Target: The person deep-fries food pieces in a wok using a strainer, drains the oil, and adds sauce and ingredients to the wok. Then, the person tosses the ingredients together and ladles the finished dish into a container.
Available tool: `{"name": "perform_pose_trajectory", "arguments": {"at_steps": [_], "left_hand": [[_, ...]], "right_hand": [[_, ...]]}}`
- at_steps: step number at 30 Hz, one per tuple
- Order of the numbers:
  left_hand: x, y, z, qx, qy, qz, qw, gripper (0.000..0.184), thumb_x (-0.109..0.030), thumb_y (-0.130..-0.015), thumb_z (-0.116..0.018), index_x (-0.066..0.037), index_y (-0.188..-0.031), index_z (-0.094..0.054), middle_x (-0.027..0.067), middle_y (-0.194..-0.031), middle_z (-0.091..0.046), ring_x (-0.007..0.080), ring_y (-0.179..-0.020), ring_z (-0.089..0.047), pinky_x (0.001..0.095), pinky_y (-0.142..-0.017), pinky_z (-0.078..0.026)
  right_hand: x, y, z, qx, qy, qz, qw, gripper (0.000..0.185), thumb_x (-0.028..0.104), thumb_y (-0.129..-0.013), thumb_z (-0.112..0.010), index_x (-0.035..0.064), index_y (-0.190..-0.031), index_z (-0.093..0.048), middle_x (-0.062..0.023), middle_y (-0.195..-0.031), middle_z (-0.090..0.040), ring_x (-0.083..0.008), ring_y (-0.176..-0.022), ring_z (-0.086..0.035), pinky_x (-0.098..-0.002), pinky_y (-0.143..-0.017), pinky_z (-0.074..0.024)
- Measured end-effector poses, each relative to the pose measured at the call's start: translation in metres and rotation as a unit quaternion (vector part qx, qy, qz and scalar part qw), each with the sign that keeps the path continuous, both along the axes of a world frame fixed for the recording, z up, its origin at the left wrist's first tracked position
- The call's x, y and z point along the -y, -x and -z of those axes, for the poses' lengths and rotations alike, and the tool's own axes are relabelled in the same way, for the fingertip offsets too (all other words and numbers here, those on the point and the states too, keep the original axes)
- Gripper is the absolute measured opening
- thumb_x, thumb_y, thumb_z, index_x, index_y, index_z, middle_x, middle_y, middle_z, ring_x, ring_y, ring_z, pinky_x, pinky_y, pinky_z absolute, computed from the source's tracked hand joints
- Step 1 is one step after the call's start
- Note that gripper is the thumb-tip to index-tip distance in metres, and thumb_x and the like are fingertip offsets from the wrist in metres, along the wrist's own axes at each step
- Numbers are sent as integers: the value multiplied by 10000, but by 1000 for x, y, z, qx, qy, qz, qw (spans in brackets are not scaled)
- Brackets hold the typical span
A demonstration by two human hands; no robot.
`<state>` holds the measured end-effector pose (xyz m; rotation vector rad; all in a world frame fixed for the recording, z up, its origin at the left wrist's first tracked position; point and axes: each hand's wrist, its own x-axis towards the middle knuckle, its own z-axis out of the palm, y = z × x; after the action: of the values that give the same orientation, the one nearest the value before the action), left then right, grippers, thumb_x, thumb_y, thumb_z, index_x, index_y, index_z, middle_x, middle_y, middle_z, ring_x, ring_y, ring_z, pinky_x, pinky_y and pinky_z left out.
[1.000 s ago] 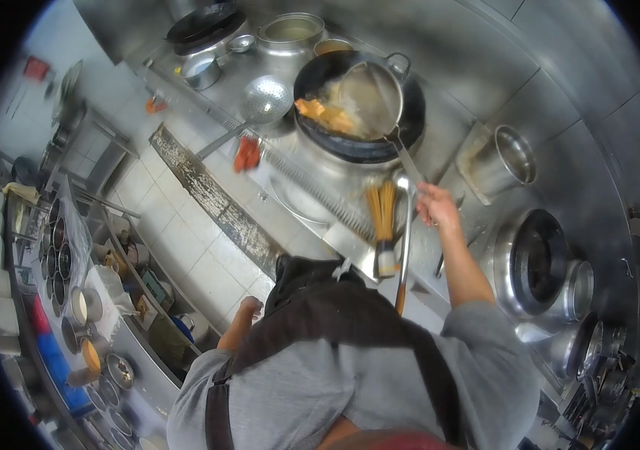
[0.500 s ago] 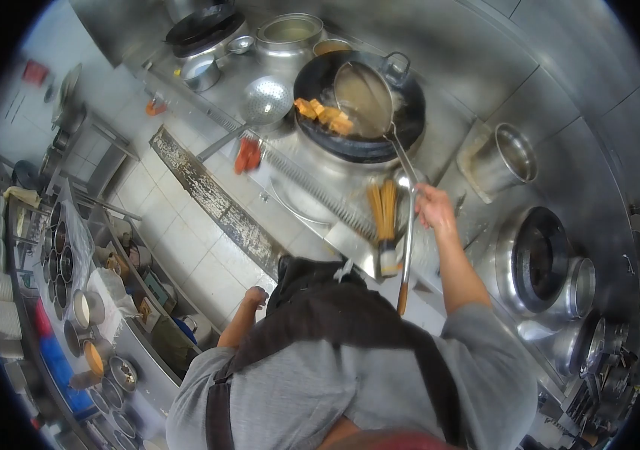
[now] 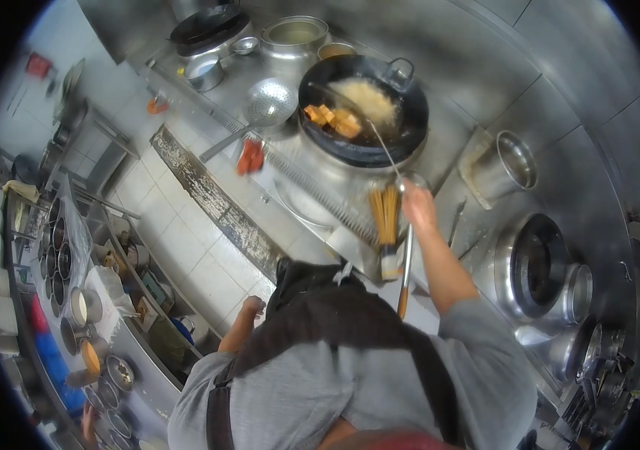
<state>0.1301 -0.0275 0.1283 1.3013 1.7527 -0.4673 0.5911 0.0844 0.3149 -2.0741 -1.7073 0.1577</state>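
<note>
My right hand (image 3: 417, 202) is closed round the handle of a strainer (image 3: 381, 142), whose round head is seen nearly edge-on inside the black wok (image 3: 365, 154). Golden-brown chunks of food (image 3: 342, 122) lie at the wok's near left, beside pale, bubbling oil (image 3: 369, 99). Below my right hand are a bamboo brush (image 3: 385, 225) and a ladle with a wooden-ended handle (image 3: 405, 281). My left hand (image 3: 253, 305) hangs beside the dark apron with its fingers curled; what it holds, if anything, is too small to make out.
A perforated ladle (image 3: 270, 103) rests left of the wok. Metal pots (image 3: 294, 34) stand behind it. At the right are a steel pot (image 3: 515, 161) and another wok (image 3: 537, 262). Shelves and containers line the left, where another person's hand (image 3: 89, 424) shows at the bottom.
My right hand has moved slightly left and down with the strainer, whose head has tilted from face-on to nearly edge-on. Another person's hand has appeared at the lower left.
</note>
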Motion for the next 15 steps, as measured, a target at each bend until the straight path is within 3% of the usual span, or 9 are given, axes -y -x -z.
{"name": "perform_pose_trajectory", "arguments": {"at_steps": [1, 2, 4, 7, 8, 10, 12, 14, 15], "left_hand": [[-3, 12, 39, 26, 20, 56, 998, 133, -143, -771, -628, -34, -843, -651, 85, -809, -651, 217, -635, -651, 332, -454, -520], [0, 33, 108, 28, -1, 216, 976, 141, -140, -751, -645, -43, -852, -655, 88, -822, -652, 227, -671, -652, 338, -494, -527], [3, 62, 206, 4, -122, 514, 849, 177, -134, -710, -678, -62, -871, -664, 95, -849, -653, 246, -742, -654, 351, -575, -543], [4, 62, 198, 22, -108, 491, 864, 203, -124, -670, -698, -84, -867, -673, 113, -874, -652, 272, -816, -640, 370, -683, -537], [4, 58, 180, 20, -109, 489, 865, 203, -124, -670, -698, -84, -867, -673, 113, -874, -652, 272, -816, -640, 370, -683, -537], [3, 49, 133, -7, -25, 383, 923, 218, -125, -660, -703, -89, -872, -671, 115, -880, -651, 275, -812, -641, 367, -674, -537], [5, 54, 125, -3, -42, 376, 926, 184, -124, -682, -687, -73, -857, -662, 120, -854, -647, 271, -774, -643, 368, -636, -539], [13, 61, 133, 3, -57, 368, 928, 153, -123, -704, -670, -57, -841, -654, 125, -828, -643, 268, -736, -644, 369, -597, -542], [19, 64, 151, 50, 18, 101, 993, 126, -129, -736, -642, -40, -824, -640, 121, -792, -631, 250, -690, -638, 366, -552, -538]], "right_hand": [[-2, -1, 1, 0, -1, 2, 1000, 399, 41, -762, -495, 89, -1147, -589, -255, -885, -607, -416, -841, -589, -475, -795, -466], [-5, -4, 4, 21, 0, 9, 1000, 405, 43, -758, -499, 94, -1148, -594, -243, -849, -616, -411, -812, -598, -476, -767, -470], [-11, -11, 5, 41, 1, 16, 999, 411, 44, -754, -502, 100, -1150, -600, -232, -814, -624, -406, -784, -607, -478, -740, -474], [-24, -23, 0, 69, -32, 11, 997, 423, 42, -736, -511, 101, -1145, -603, -238, -811, -620, -401, -783, -607, -473, -724, -478], [-27, -26, -2, 58, -30, 27, 998, 429, 34, -731, -511, 102, -1144, -602, -236, -829, -622, -398, -800, -605, -474, -732, -476], [-30, -37, -4, 46, -29, 40, 998, 435, 26, -725, -510, 104, -1143, -601, -233, -847, -624, -395, -816, -603, -474, -739, -473], [-26, -49, -11, -81, -2, 37, 996, 438, 23, -722, -509, 100, -1143, -598, -234, -904, -622, -399, -862, -593, -460, -778, -467], [-15, -54, -17, -40, -37, 46, 997, 409, 45, -750, -508, 103, -1145, -595, -237, -943, -615, -407, -900, -581, -448, -813, -459], [-12, -62, -18, -54, -64, 70, 994, 388, 59, -767, -506, 102, -1142, -596, -242, -956, -609, -409, -915, -578, -444, -820, -457]]}}
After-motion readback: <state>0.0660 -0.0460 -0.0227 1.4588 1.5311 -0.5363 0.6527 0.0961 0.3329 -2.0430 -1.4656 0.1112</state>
